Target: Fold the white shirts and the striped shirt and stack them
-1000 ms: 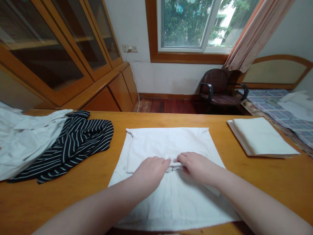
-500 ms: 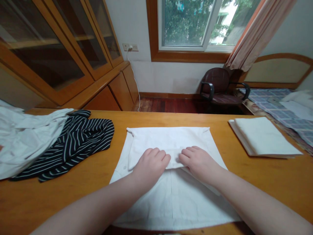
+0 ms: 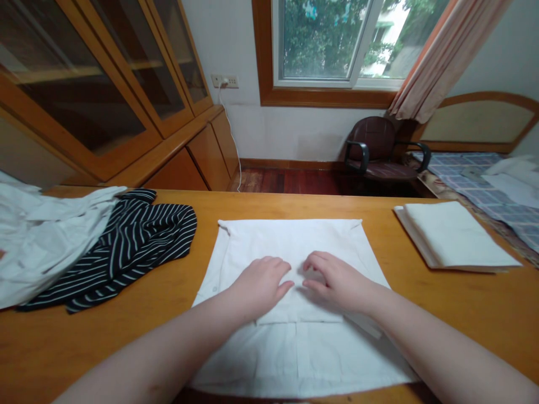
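A white shirt (image 3: 295,353) lies flat in the middle of the table (image 3: 463,320), partly folded, with its far part doubled back towards the person so that a straight edge runs across it below the hands. Both hands are on this upper layer, near its middle and just beside each other, fingertips almost meeting. The left hand (image 3: 263,280) lies palm down, fingers loosely spread and flat on the cloth. The right hand (image 3: 337,280) is also palm down, its fingers a little arched, tips on the cloth. Neither hand grips anything; both are unclenched and only press on the shirt.

To the left, well apart from the shirt, a black striped garment (image 3: 138,241) lies crumpled, with a heap of white cloth (image 3: 37,247) partly over its left side. At the right end of the table is a neat stack of folded white cloth (image 3: 452,233). Beyond the table stand a dark chair (image 3: 374,146) under the window (image 3: 320,39), a wooden cabinet (image 3: 105,95) along the left wall and a bed (image 3: 484,179) at the right.
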The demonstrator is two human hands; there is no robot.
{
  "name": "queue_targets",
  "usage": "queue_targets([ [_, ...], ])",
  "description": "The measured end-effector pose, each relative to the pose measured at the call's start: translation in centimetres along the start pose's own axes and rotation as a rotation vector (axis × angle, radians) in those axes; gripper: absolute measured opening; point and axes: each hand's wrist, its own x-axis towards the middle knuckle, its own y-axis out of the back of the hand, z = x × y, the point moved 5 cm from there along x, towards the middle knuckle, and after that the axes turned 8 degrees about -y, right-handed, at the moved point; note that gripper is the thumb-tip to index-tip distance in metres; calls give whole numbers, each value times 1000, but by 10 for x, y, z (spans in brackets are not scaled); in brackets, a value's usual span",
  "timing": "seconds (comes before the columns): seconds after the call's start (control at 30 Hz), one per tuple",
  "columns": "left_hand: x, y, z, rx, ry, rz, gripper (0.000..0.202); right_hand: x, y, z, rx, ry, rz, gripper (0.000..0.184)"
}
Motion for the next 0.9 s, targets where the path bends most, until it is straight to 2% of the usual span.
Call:
queue_targets([
  [0.03, 4, 0, -7, 30, 27, 68, 38, 4, -1, 6, -43, -11, 91, 37],
  [0.1, 10, -7, -22, 91, 82, 123, 54, 11, -12, 20, -165, -49, 160, 57],
  [0.2, 13, -26, -38, 123, 120, 12, 69, 18, -33, 40, -299, -126, 87, 75],
  [0.3, 13, -36, -43, 119, 116, -92, 71, 19, -37, 45, -323, -122, 30, 76],
  [0.4, 12, -25, -48, 126, 118, -57, 67, 18, -21, 46, -270, -103, 62, 70],
  [0.47, 13, -11, -55, 121, 58, 8, 61, 19, -3, 56, -225, -125, 139, 67],
  [0.57, 13, 10, -79, 131, 14, 111, 56, 21, 24, 90, -220, -220, 297, 66],
  [0.63, 11, 16, -105, 152, 103, 143, 57, 23, 35, 118, -260, -309, 361, 69],
  [0.7, 10, 14, -128, 161, 196, 117, 60, 25, 35, 141, -310, -387, 326, 71],
  [0.77, 9, 7, -142, 162, 248, 66, 61, 26, 28, 156, -342, -459, 223, 71],
  [0.83, 10, 1, -147, 174, 286, 38, 62, 27, 21, 161, -357, -532, 139, 70],
  [0.9, 10, -2, -148, 201, 331, 35, 63, 27, 18, 160, -376, -593, 109, 70],
])
